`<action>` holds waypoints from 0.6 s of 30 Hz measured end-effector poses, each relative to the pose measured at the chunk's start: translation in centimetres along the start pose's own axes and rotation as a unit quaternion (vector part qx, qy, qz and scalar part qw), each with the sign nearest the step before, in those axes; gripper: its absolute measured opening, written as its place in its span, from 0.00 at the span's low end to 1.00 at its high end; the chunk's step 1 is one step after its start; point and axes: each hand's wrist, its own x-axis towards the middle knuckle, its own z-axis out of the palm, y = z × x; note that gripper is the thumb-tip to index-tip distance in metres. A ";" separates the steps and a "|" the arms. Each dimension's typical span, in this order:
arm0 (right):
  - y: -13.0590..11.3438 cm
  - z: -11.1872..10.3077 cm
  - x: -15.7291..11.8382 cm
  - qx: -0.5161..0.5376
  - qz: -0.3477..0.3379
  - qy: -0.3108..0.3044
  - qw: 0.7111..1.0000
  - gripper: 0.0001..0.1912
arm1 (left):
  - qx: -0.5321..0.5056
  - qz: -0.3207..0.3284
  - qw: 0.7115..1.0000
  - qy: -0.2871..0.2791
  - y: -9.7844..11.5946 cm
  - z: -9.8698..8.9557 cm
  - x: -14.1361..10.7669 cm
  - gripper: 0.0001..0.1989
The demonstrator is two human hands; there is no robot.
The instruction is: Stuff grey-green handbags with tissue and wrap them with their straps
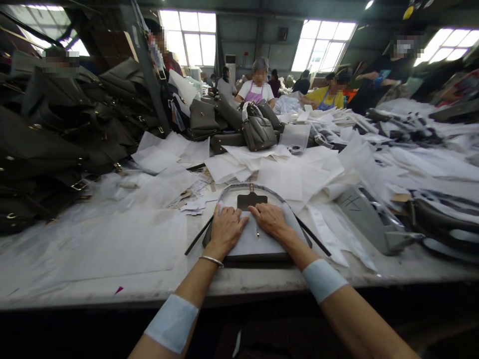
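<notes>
A dark grey-green handbag (258,260) lies flat at the near edge of the table, and a white sheet of paper (243,245) covers most of its front. My left hand (226,228) rests on the left part of the sheet, fingers laid out over it, with a bangle at the wrist. On the upper right part lies my right hand (270,219), its thumb pointing left towards the other hand. Beyond both hands show the bag's flap tab (252,200) and its wrapped handle (275,190), arched away from me. A small metal clasp (258,234) pokes through the sheet.
Dark handbags (48,144) are heaped on the left. White paper sheets (280,177) spread across the table (149,285) behind the bag. To the right stand a grey holder (368,219) and more dark bag pieces (445,224). Several people work farther back.
</notes>
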 end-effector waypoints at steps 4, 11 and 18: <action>0.3 0.6 0.4 -0.004 0.033 -0.001 0.999 0.24 | 0.011 0.001 1.000 0.005 0.1 -0.3 0.3 0.17; 1.1 2.1 0.7 0.081 0.081 0.105 0.988 0.34 | 0.011 0.004 1.000 0.009 0.1 -0.1 0.3 0.16; 2.5 1.9 1.0 0.209 0.068 0.143 0.965 0.33 | 0.011 0.002 1.000 0.013 0.0 0.2 0.4 0.16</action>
